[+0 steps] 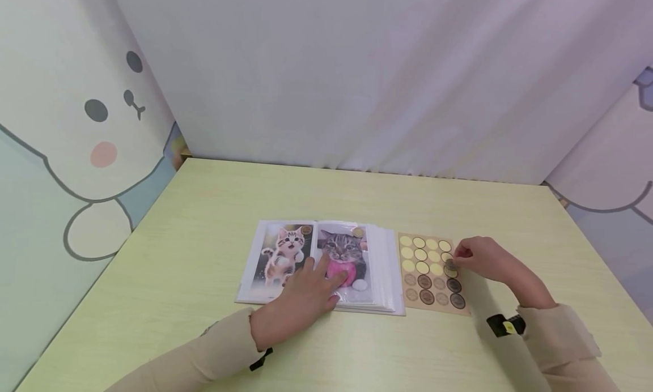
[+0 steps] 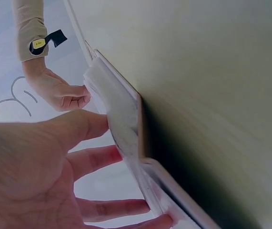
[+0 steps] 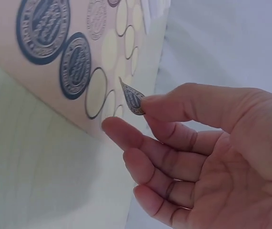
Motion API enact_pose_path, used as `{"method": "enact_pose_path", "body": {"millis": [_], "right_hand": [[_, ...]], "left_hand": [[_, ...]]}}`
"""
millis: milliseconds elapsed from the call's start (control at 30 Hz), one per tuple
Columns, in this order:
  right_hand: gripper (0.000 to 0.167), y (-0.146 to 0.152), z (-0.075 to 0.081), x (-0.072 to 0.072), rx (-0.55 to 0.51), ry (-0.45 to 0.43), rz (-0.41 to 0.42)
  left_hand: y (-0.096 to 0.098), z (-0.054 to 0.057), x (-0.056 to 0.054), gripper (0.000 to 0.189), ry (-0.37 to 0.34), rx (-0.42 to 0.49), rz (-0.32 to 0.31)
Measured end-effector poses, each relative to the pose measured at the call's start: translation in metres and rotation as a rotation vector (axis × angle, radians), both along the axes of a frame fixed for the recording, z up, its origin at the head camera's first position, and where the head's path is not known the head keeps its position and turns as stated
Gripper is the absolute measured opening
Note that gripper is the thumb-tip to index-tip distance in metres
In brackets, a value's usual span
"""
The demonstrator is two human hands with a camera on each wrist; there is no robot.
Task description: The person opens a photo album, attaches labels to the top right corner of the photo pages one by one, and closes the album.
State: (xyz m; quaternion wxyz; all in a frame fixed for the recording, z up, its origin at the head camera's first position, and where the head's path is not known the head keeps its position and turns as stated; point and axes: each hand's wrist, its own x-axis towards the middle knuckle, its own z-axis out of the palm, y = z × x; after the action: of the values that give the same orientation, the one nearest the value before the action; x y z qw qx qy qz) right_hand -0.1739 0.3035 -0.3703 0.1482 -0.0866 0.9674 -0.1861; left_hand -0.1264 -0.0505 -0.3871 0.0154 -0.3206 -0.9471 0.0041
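Note:
An open photo album [image 1: 385,267] lies on the table, a kitten picture [image 1: 285,256] on its left page and a grey cat picture [image 1: 339,247] on its right. Each picture bears a small round sticker near its top right corner. My left hand [image 1: 306,293] rests on the pages with its fingers spread and straight. Beside the album lies a brown sticker sheet [image 1: 415,305] with round seals in its lower rows and pale blank circles above. Over the sheet's right edge, my right hand [image 1: 479,259] pinches a dark round sticker [image 3: 134,99], bent and lifted off the sheet, between thumb and forefinger.
The pale wooden table [image 1: 204,194] reaches back to a white curtain [image 1: 331,75]. Cartoon-printed panels [image 1: 102,131] stand at both sides. Both sleeves carry black wrist straps.

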Motion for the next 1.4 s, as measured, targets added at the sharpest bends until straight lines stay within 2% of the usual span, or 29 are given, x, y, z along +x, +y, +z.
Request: {"method": "enact_pose_path", "body": {"millis": [167,333,533,633,733,833,900,1033,1233,1400], "right_hand": [[0.015,-0.008,0.006,-0.002,-0.022,0.044,-0.024],[0.016,-0.024,0.014,-0.005,-0.091,0.104,-0.069],[0.015,-0.047,0.018,-0.006,-0.167,0.141,-0.068],[0.011,-0.06,0.017,-0.005,-0.214,0.143,0.019],[0.004,-0.071,0.015,-0.002,-0.259,0.143,0.172],[0.005,-0.082,0.013,0.002,-0.3,0.108,0.315],[0.007,-0.088,0.011,0.005,-0.321,0.074,0.378],[0.01,-0.098,0.006,0.008,-0.36,0.014,0.43],[0.011,-0.103,-0.002,0.008,-0.325,0.04,0.453],[0.01,-0.104,-0.002,0.009,-0.304,0.044,0.45]], "left_hand": [[0.0,-0.001,0.001,0.04,0.002,0.0,-0.001],[-0.001,-0.002,0.0,0.041,0.015,-0.008,-0.013],[-0.004,-0.002,-0.002,0.054,-0.043,0.012,-0.044],[-0.005,-0.001,-0.005,0.055,-0.082,0.024,-0.043],[-0.006,0.001,-0.008,0.056,-0.148,0.029,-0.022],[-0.008,0.004,-0.01,0.057,-0.224,0.036,-0.001],[-0.009,0.006,-0.01,0.057,-0.259,0.051,0.007],[-0.01,0.006,-0.012,0.056,-0.273,0.057,0.006],[-0.01,0.005,-0.011,0.058,-0.279,0.059,0.013],[-0.01,0.007,-0.008,0.06,-0.266,0.057,0.016]]}}
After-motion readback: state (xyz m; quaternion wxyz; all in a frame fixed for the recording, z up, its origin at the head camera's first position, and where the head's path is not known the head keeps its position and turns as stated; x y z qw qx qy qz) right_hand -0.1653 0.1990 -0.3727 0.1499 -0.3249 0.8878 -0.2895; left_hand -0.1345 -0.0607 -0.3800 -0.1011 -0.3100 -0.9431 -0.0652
